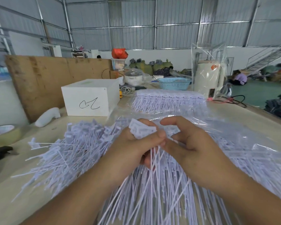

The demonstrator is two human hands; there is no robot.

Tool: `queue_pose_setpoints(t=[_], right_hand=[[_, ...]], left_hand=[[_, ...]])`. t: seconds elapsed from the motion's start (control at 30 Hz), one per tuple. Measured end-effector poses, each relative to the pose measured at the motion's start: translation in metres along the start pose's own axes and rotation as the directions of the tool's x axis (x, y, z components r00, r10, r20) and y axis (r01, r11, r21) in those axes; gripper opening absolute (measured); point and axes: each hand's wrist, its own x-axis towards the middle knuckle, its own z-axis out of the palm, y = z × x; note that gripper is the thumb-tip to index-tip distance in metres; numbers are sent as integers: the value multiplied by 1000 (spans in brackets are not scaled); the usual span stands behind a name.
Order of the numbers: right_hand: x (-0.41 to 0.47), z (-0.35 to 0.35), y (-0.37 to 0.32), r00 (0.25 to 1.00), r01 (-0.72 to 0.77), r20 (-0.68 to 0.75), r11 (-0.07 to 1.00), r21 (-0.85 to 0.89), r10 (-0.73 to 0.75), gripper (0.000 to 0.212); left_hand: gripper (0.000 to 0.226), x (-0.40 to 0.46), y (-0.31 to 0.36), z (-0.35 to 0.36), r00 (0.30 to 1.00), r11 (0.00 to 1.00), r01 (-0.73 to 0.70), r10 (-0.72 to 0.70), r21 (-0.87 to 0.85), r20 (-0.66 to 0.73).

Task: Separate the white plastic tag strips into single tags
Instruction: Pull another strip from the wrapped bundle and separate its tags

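the left hand [133, 143] is curled round a bunch of tags [142, 130], thumb pressed across the flat white heads, while the thin tails fan out below the fist toward the camera. the right hand [185, 140] sits just beside it, touching at the thumb side, with its fingers loosely bent; the index finger arches above the bunch and the thumb tip meets the left thumb near the tag heads, though whether it actually pinches a tag cannot be told. both hands are together over the middle of the table [10, 197]. to the left of them lies a loose pile of single tags [68, 143], heads and tails lying every way. further back, on clear plastic wrap [217, 127], a neat stack of uncut tag strips [167, 99] lies with its tails pointing toward the person. a white box [91, 97] with a black scribble on its front stands behind the loose pile, in front of a leaning cardboard sheet [44, 75]. a roll of tape [5, 133] rests at the left edge, a blue basket [174, 83] sits far back, and a cream kettle [208, 78] stands to its right under a clear bag.
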Motion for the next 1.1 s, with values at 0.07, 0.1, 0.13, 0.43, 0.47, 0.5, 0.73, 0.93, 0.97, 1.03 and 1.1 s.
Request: queue_pose_setpoints(t=[0.07, 0.1, 0.13, 0.43, 0.47, 0.5, 0.73, 0.93, 0.97, 1.03, 1.1], right_hand=[[0, -1, 2, 999, 1, 37, 1000, 10, -1, 18], [0, -1, 1, 998, 3, 61, 1000, -2, -3, 13], [1, -3, 0, 995, 2, 96, 1000, -31, 1, 12], [5, -8, -4, 1000, 1, -7, 1000, 24, -1, 38], [7, -9, -5, 993, 16, -118, 998, 55, -9, 40], [9, -12, -5, 979, 16, -203, 996, 88, 2, 43], [6, -23, -3, 995, -28, 93, 995, 98, 19, 48], [6, -32, -3, 966, -11, 257, 999, 33, 2, 91], [6, -31, 0, 958, -10, 286, 1000, -25, 17, 93], [5, -28, 1, 955, -3, 293, 992, -128, 41, 96], [6, -25, 0, 957, -9, 285, 985, -171, 58, 89]], left_hand=[[10, 0, -1, -1, 999, 999, -33, 33, 42, -3], [13, 0, 0, -1, 999, 998, -47, 48, 49, -12], [16, 0, 1, -1, 998, 997, -59, 60, 43, -27], [8, -3, 8, 13, 976, 978, -103, 65, -179, -209], [8, -3, 8, 15, 973, 963, -109, 52, -245, -227], [10, -2, 9, 15, 968, 949, -120, 46, -293, -247], [17, 1, 10, 34, 977, 978, -81, 39, -195, -210], [22, 3, 1, 37, 997, 980, 59, -69, -190, -46], [27, 1, -2, 34, 995, 978, 92, -97, -188, -17], [27, -2, -6, 29, 994, 979, 107, -106, -174, 16], [20, -4, -7, 25, 997, 983, 70, -71, -173, 0]])
